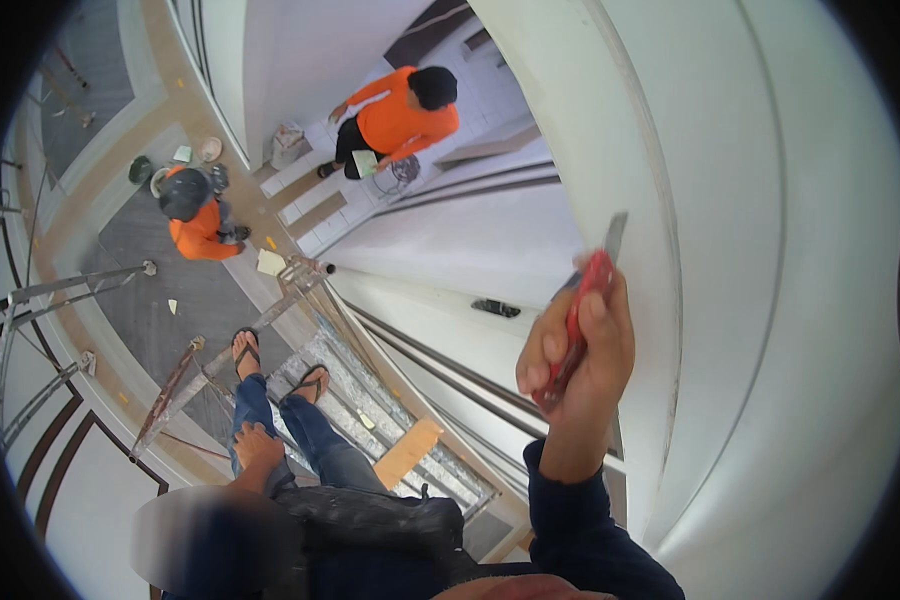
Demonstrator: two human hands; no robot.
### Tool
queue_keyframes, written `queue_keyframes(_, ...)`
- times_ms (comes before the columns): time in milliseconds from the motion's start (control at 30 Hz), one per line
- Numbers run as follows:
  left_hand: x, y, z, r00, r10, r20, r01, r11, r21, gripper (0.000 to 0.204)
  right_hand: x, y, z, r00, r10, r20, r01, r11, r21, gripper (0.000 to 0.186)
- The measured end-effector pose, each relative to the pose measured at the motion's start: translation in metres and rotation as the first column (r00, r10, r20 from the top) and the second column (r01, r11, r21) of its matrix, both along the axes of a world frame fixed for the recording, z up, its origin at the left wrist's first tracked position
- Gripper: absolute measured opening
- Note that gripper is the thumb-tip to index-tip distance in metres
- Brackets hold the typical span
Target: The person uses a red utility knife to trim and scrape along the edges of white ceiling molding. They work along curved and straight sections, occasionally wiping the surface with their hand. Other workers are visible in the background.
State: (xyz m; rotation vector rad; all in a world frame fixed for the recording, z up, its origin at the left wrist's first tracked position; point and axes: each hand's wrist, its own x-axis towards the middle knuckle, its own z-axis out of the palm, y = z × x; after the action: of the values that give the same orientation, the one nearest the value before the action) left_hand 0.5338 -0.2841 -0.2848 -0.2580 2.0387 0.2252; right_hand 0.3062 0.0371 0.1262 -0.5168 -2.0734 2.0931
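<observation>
Red-handled knife (596,275) is partly hidden by the gripping right hand (604,345).

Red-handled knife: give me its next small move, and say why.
Perhaps tilt the red-handled knife slightly right, toward the thin line along the white surface: the right hand grips it with the blade bare, just left of that line in view. Whether it touches the surface is unclear.

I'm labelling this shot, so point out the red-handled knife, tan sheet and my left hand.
Red-handled knife (596,274): head view, upper part of handle.
Tan sheet (408,452): head view, middle of top face.
Left hand (258,447): head view, back of hand.
</observation>
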Motion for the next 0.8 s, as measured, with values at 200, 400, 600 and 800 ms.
queue_keyframes(200,0.009,-0.006,-0.004,1.0,0.005,-0.004,-0.005,1.0,-0.007,0.056,-0.112,-0.03,0.022,0.988,0.147,-0.045,-0.151,0.984,-0.091,0.035)
queue_keyframes(400,0.009,-0.012,-0.005,0.999,0.023,-0.036,-0.024,0.999,-0.029,0.054,-0.169,-0.031,0.025,0.967,0.228,-0.111,-0.243,0.957,-0.159,0.032)
queue_keyframes(600,0.007,-0.013,-0.016,1.0,0.016,-0.008,-0.017,0.999,-0.039,0.054,-0.196,-0.034,0.027,0.958,0.261,-0.123,-0.283,0.931,-0.229,0.028)
queue_keyframes(800,-0.002,-0.017,-0.009,1.0,0.017,0.007,-0.017,1.0,-0.011,0.056,-0.22,-0.037,0.035,0.948,0.3,-0.103,-0.318,0.906,-0.281,0.024)
